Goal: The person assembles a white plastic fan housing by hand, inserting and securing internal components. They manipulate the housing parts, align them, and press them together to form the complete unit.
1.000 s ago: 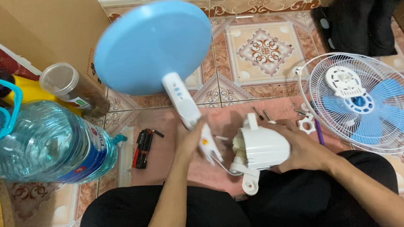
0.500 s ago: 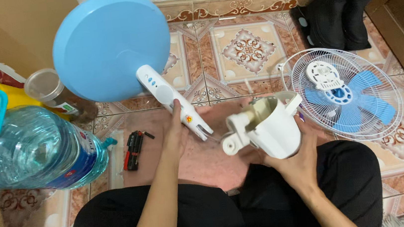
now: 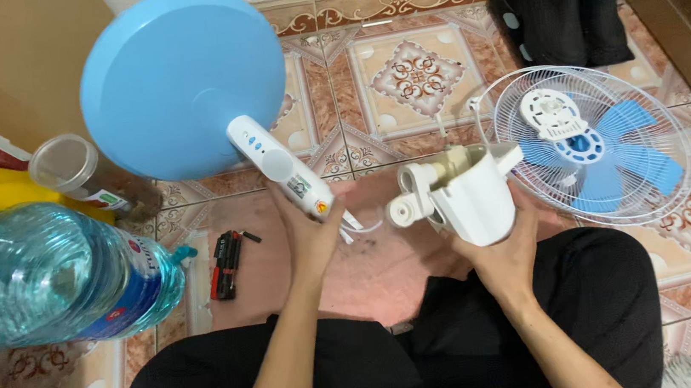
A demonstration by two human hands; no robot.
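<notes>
Bare pink mat point(image 3: 268, 270) lies open between the water bottle point(image 3: 46, 277) and the fan cage point(image 3: 592, 142); a screwdriver set point(image 3: 226, 265) sits on its edge.

Single head-mounted camera, looking steeply down from close above the lap. Field covers both forearms, the left hand point(image 3: 308, 224), the right hand point(image 3: 501, 246) and the tiled floor point(image 3: 410, 76) up to the far wall.

One water bottle point(image 3: 46, 272), one fan cage point(image 3: 592, 142)
</notes>
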